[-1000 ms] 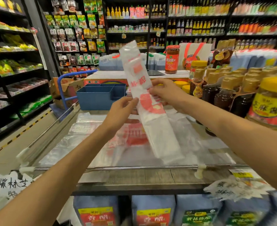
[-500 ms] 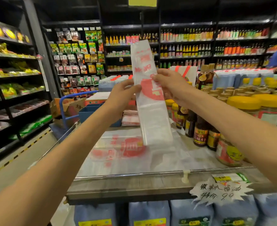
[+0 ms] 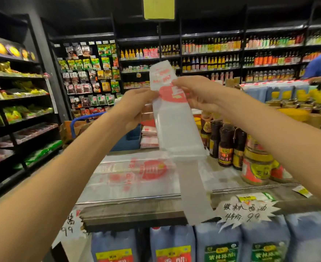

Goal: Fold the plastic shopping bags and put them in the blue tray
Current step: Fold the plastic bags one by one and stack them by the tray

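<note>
Both hands held a folded plastic bag (image 3: 176,125) upright in the air, the left hand (image 3: 135,108) pinching its left edge and the right hand (image 3: 195,93) its right edge at the red print. Below the grip, more bags (image 3: 137,174) lay flat on the shelf top (image 3: 129,210); the blue tray (image 3: 131,138) sat beyond the left hand.

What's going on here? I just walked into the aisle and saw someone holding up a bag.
A person is folding plastic shopping bags at a store display counter. Both hands hold one white bag with red print up in the air, already narrowed into a long strip: the left hand pinches its left edge, the right hand its right. More bags lie flat on the counter, and the blue tray sits behind, partly hidden by the left hand, with a folded stack beside it.
</note>
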